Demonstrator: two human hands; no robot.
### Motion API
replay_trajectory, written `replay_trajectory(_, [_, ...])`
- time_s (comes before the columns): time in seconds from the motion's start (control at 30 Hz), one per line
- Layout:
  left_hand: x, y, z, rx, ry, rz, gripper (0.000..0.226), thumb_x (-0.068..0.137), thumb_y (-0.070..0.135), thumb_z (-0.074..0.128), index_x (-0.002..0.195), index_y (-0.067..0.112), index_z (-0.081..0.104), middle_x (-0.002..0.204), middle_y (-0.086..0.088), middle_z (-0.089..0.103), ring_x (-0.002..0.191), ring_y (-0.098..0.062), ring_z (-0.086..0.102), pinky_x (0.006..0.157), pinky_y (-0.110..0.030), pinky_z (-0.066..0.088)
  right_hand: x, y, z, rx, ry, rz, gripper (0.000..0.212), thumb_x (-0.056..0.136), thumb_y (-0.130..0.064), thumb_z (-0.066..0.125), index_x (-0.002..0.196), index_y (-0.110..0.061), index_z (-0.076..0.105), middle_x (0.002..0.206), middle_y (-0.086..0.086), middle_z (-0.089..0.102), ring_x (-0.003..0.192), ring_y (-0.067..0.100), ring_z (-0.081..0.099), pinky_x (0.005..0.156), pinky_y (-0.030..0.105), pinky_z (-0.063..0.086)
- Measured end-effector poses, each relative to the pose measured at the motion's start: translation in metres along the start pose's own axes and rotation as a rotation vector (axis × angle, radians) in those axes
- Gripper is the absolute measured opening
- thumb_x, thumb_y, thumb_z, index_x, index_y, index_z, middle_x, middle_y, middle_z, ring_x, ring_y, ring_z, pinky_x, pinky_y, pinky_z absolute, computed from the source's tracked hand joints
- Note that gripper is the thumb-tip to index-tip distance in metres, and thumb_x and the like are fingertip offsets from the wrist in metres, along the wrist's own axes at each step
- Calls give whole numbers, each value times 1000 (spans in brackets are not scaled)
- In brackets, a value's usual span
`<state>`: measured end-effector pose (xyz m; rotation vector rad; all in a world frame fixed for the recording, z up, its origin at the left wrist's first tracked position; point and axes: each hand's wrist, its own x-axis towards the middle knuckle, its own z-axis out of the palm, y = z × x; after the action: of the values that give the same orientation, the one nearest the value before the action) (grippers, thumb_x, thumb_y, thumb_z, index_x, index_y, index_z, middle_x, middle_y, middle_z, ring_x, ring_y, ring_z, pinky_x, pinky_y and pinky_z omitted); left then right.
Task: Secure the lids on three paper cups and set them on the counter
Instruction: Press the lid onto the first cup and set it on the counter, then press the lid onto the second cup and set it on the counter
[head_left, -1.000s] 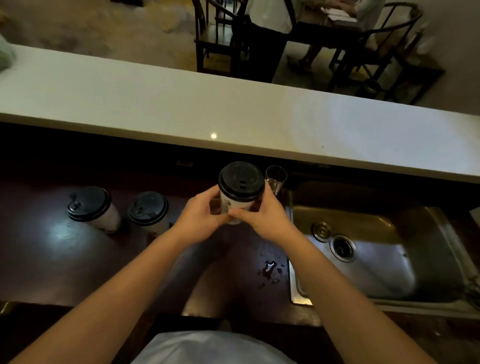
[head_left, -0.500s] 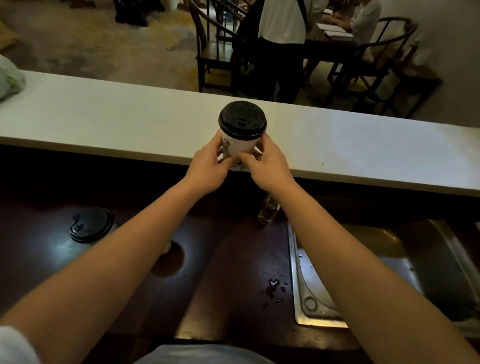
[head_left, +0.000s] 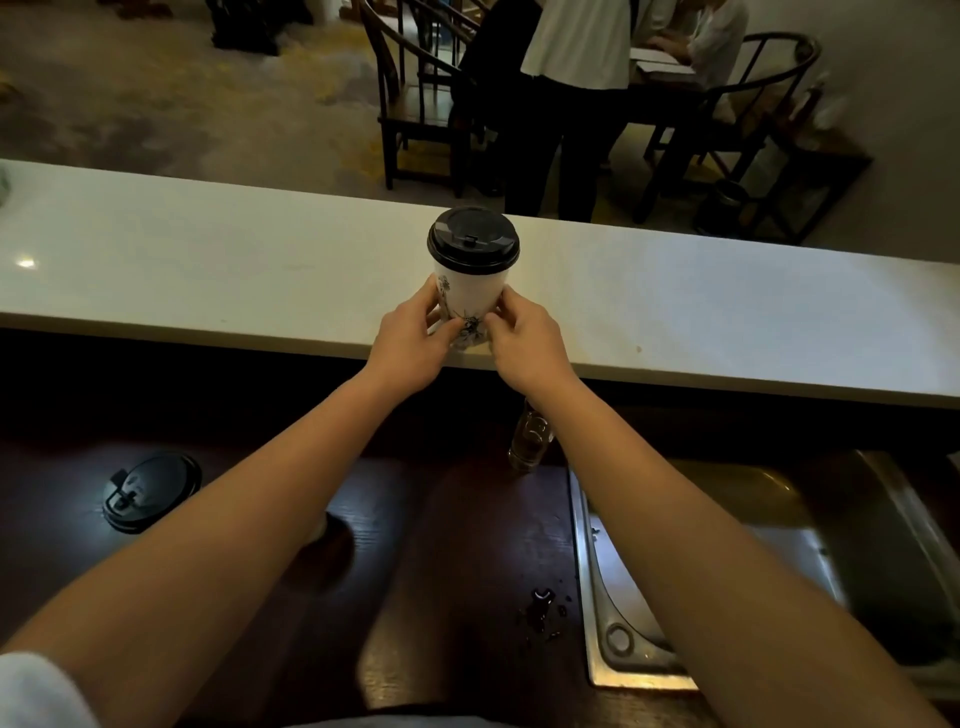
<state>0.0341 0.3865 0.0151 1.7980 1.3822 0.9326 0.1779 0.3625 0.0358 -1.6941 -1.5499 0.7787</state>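
White counter (head_left: 208, 270) spans the frame; on the dark worktop at 8 o'clock sits 1 lidded cup (head_left: 150, 491). Left hand (head_left: 410, 345) and right hand (head_left: 524, 345) clasp a paper cup (head_left: 470, 291) between them, black lid (head_left: 472, 240) at 12 o'clock of the fingers.

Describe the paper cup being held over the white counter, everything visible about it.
The paper cup is white and tapered, with a dark floral print low on its wall. A black plastic lid with a raised rim and a small sip-hole tab is seated on top. It stands upright, its base at the near edge of the white counter. The left hand and right hand pinch its lower part from either side.
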Motion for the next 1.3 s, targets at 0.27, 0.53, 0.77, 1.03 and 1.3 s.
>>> replay_trajectory(0.27, [1, 1, 0, -9, -12, -18, 40, 99, 14, 59, 137, 21, 50, 134, -1, 65, 129, -23, 59, 94, -21, 44, 0, -2, 4, 40, 16, 7, 31, 102, -10, 44, 129, -13, 59, 119, 7, 68, 103, 22, 62, 89, 34, 52])
replay_trajectory(0.53, [-16, 6, -15, 0, 114, -170, 63, 97, 17, 62, 153, 20, 34, 149, -6, 52, 120, -22, 63, 89, -24, 51, -18, -2, 1, 112, 121, 92, 25, 103, -22, 39, 84, -10, 50, 77, 3, 56, 69, 16, 49, 66, 35, 40])
replay_trajectory(0.77, [-77, 5, -48, 181, 267, -30, 9, 92, 27, 64, 92, 19, 68, 81, 7, 69, 64, -4, 60, 61, -16, 43, -73, -12, 14, 109, 312, -195, 23, 99, -22, 50, 97, -13, 71, 76, 3, 70, 72, 18, 66, 69, 42, 55])
replay_trajectory(1.03, [-203, -72, -34, 365, 54, -216, 9, 86, 34, 61, 85, 25, 63, 74, 8, 68, 73, -18, 66, 66, -38, 54, -126, 25, 112, -138, -248, -167, 22, 99, -22, 50, 91, -11, 68, 75, 9, 72, 72, 28, 68, 71, 44, 54])
replay_trajectory(1.3, [-265, -152, -49, 348, -92, -628, 4, 86, 30, 64, 87, 26, 64, 86, -1, 74, 90, -30, 70, 72, -34, 51, -153, 32, 175, -301, -583, 41, 29, 98, -24, 54, 122, -9, 62, 95, 11, 73, 95, 29, 66, 83, 41, 55])
